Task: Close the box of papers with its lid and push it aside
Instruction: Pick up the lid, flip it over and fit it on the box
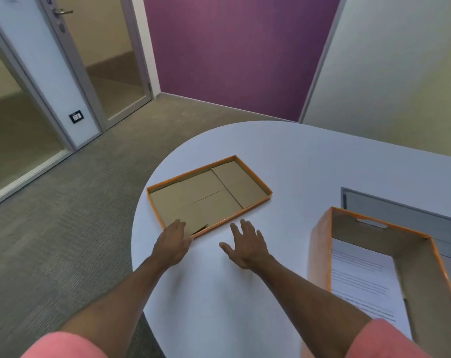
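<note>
An orange-rimmed cardboard lid (208,195) lies upside down on the white table, its brown inside facing up. My left hand (174,241) rests over the lid's near left corner, fingers reaching inside the rim, not clearly gripping. My right hand (246,244) hovers flat with spread fingers just in front of the lid's near edge, holding nothing. The open orange box (320,244) stands at the right, with printed papers (361,277) lying inside it.
The white table (283,156) has a rounded far-left edge, with carpeted floor beyond. A grey flat object (405,215), perhaps a laptop, lies behind the box at the right. Glass doors and a purple wall stand further back.
</note>
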A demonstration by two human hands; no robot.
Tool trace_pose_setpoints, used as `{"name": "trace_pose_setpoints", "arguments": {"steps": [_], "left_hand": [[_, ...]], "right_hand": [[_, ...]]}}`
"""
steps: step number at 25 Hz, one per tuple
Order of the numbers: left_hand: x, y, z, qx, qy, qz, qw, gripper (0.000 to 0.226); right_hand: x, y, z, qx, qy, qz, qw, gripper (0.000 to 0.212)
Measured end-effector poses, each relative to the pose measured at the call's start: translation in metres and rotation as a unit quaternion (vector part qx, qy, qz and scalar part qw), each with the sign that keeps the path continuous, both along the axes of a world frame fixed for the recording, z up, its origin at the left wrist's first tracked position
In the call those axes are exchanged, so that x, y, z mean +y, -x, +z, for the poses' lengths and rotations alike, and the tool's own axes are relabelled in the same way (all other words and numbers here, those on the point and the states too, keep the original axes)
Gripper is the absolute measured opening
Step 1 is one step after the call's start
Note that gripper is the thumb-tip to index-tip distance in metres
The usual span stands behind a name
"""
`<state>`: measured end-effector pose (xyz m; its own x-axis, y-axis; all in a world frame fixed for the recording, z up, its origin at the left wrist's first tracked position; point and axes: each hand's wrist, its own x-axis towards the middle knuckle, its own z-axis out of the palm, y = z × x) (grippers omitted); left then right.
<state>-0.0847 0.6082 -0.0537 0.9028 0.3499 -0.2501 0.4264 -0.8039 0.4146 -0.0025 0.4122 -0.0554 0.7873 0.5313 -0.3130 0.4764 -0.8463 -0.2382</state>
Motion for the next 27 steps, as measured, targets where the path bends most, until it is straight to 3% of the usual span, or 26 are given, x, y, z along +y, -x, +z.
{"name": "trace_pose_setpoints", "arguments": {"steps": [8,13,17,20,23,27], "left_hand": [[0.025,-0.009,-0.046,0.061,-0.021,-0.023,0.998,0.054],[0.014,-0.002,-0.072,0.095,-0.094,-0.067,0.989,0.049],[-0.027,0.009,-0.066,0.029,-0.223,-0.082,0.971,0.055],[-0.065,0.009,-0.053,0.072,-0.255,-0.138,0.954,0.054],[-0.103,0.007,-0.042,0.068,-0.225,-0.205,0.950,0.048],[-0.127,0.006,-0.044,-0.014,-0.192,-0.230,0.954,0.041]], "right_hand": [[0.064,-0.025,-0.033,0.022,0.031,0.077,0.996,0.068],[0.062,-0.030,-0.048,0.059,0.066,0.097,0.991,0.066],[0.038,-0.026,-0.047,0.052,0.015,0.082,0.995,0.057],[0.008,-0.024,-0.044,0.029,-0.035,0.071,0.996,0.046],[-0.023,-0.027,-0.044,0.008,-0.047,0.052,0.998,0.039],[-0.050,-0.035,-0.039,-0.008,-0.023,0.040,0.999,0.036]]}}
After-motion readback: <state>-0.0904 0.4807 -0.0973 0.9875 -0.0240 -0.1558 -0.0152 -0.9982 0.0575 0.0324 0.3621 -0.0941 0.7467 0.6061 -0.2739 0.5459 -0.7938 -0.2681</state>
